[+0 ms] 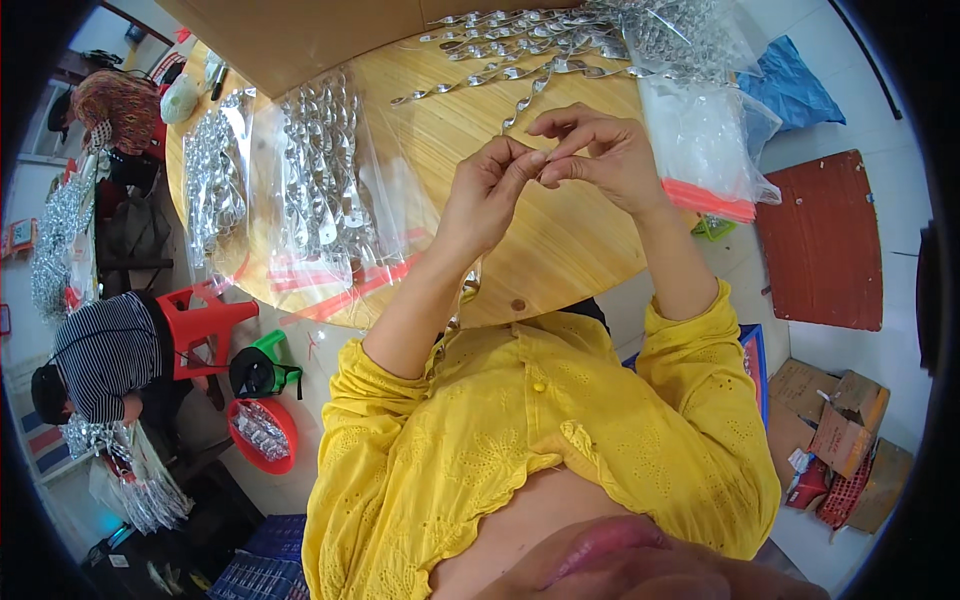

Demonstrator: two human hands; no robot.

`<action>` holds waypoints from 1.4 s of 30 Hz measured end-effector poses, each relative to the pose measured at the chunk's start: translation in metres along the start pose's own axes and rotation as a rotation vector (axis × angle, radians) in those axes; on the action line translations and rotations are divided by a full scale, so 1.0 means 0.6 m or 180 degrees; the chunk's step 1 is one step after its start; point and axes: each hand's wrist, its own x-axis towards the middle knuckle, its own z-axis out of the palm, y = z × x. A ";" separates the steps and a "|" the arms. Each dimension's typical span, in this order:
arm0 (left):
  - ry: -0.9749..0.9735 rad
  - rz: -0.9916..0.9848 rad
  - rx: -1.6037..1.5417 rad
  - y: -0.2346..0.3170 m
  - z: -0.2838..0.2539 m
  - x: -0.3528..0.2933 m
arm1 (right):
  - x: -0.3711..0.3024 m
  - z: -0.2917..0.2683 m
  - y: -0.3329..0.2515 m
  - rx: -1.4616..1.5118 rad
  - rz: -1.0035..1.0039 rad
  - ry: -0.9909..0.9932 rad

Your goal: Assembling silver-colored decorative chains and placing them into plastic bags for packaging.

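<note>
Round wooden bench (590, 245). Filled clear bags (325, 165), two, holding silver twisted strips, 9 o'clock of the hands: apparently the finished portion. Flat clear bags (690, 135), 3 o'clock, seemingly unused. Left hand (487, 190), thumb and forefinger pinched, apparently on a strip. Right hand (608, 165), fingertips drawn in alongside, contents untellable. Loose strips (540, 42), 12 o'clock, unbagged, seemingly remaining. Hanging strip (470, 284), 6 o'clock below left hand, partly hidden.

Bright indoor light, glints on twisted silver strips (325, 165), fisheye-bent edges, black corners
</note>
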 end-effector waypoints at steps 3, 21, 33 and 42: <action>-0.0188 0.0078 -0.0550 -0.003 0.001 0.006 | 0.000 0.000 0.008 0.0476 0.0163 0.0022; 0.0390 -0.0924 -0.2334 -0.040 -0.027 -0.043 | -0.032 0.010 0.078 -0.1558 -0.0416 0.1330; 0.0504 0.0265 0.0105 -0.003 -0.011 -0.065 | -0.061 0.081 0.029 -0.0528 -0.0185 0.1048; 0.0636 -0.0560 -0.1015 -0.004 -0.030 -0.064 | -0.054 0.065 0.030 -0.1464 -0.0265 0.0930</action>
